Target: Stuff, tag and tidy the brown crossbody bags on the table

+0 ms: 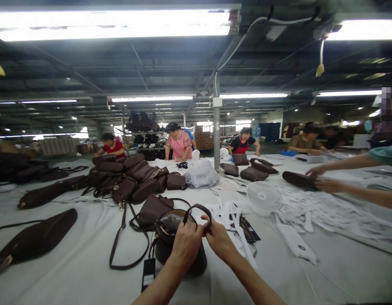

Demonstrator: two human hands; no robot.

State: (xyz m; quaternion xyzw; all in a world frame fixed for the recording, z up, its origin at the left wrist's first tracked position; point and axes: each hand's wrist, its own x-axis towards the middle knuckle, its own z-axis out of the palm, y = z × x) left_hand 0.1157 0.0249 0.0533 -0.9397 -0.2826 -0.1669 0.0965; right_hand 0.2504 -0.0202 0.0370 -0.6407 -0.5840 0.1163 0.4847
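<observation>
Reference point: the white fan [264, 198]. Bag: dark brown, upright, mouth open, left of the fan and nearer to me; the brown bag [164, 250] lies directly under my grip. Its handle [200, 206] arches above the mouth, long axis running roughly toward the fan. My right hand [219, 238], nearer the fan, pinches the handle's fan-side part. My left hand [185, 245], farther from the fan, has fingers bent at the rim; what they close on is hidden.
</observation>
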